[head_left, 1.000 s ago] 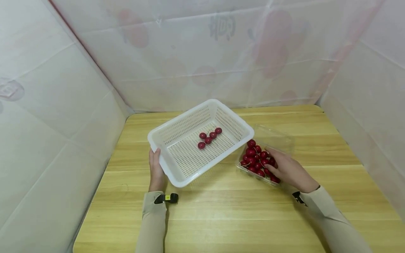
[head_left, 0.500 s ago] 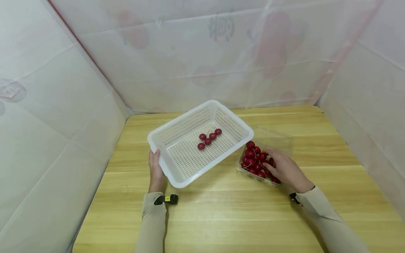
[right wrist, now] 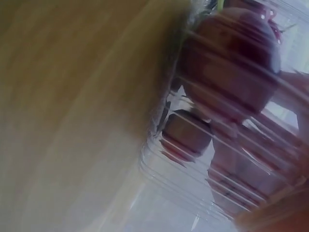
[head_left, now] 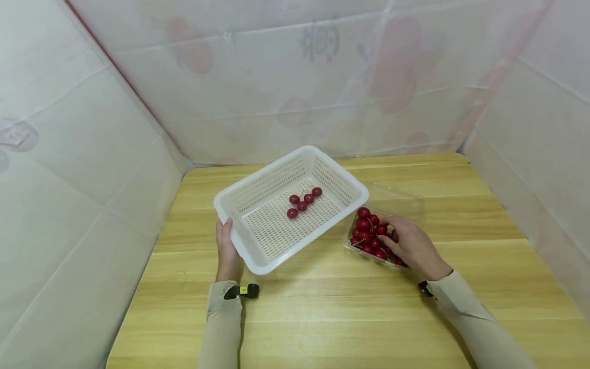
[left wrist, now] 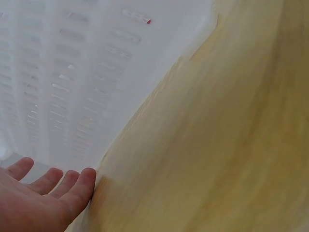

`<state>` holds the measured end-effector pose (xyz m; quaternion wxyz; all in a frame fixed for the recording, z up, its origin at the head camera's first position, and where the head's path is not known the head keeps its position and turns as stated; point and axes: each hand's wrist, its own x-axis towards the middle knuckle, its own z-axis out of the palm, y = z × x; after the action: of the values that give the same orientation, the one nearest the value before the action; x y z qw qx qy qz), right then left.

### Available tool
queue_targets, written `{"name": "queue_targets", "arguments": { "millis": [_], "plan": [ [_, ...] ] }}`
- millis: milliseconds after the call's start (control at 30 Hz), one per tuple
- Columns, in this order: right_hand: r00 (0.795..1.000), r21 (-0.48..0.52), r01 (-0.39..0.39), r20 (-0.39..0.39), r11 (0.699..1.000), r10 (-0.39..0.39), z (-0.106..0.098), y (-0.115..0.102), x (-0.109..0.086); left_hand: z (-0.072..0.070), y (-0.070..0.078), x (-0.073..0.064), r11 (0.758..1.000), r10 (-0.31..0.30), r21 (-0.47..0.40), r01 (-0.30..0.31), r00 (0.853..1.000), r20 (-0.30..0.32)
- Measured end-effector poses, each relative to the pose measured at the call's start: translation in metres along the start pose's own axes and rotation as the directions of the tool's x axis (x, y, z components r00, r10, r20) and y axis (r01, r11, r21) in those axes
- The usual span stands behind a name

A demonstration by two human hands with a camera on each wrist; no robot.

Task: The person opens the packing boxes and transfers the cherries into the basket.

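Note:
A white plastic basket (head_left: 276,246) with slotted walls is held tilted by my left hand (head_left: 227,251), which grips its left end. The left wrist view shows the fingers of that hand (left wrist: 53,198) under the basket's slotted side. Several red cherries (head_left: 301,205) with stems lie together on the basket floor. To the right stands a clear plastic box (head_left: 369,254) heaped with more cherries (head_left: 364,237). My right hand (head_left: 412,248) reaches into it from the right, thumb and fingers around cherries; I cannot tell whether it pinches one. Through the box wall, the right wrist view shows a cherry (right wrist: 229,63) up close.
The box's clear lid (head_left: 401,200) lies open behind it. Under everything is a wooden tabletop (head_left: 322,318) with rounded back corners. Pale printed sheeting (head_left: 276,92) walls the table at the back, left and right.
My right hand has shifted slightly left over the cherries in the box. The left hand and the basket hold nearly the same position, with the same cherries inside.

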<state>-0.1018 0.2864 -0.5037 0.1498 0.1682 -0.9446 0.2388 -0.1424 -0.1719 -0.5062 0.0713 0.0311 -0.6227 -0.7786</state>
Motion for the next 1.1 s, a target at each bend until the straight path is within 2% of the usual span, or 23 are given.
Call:
{"name": "queue_targets", "arguments": {
  "millis": [200,467,700,900,1100],
  "plan": [
    [1.000,-0.019,0.007,0.002,1.000,-0.007,-0.010,-0.002,-0.004,0.001,0.001,0.000,1.000,0.003,-0.011,-0.003,1.000,0.001],
    [1.000,0.076,-0.028,-0.012,0.997,0.029,-0.046,-0.003,0.003,0.001,0.002,-0.001,1.000,-0.003,-0.014,0.003,1.000,-0.002],
    [0.997,0.141,0.021,-0.076,0.990,-0.011,-0.076,-0.007,0.020,0.000,0.002,-0.001,1.000,0.003,-0.008,-0.004,1.000,-0.006],
    [0.986,0.143,0.097,-0.146,0.985,-0.076,-0.088,-0.011,0.039,-0.002,0.001,-0.002,0.999,0.012,0.052,-0.011,1.000,-0.016],
    [0.995,0.148,0.066,-0.088,0.987,-0.053,-0.094,-0.023,0.063,-0.002,0.000,-0.001,0.999,0.001,0.032,-0.001,1.000,-0.010]
  ]
}}
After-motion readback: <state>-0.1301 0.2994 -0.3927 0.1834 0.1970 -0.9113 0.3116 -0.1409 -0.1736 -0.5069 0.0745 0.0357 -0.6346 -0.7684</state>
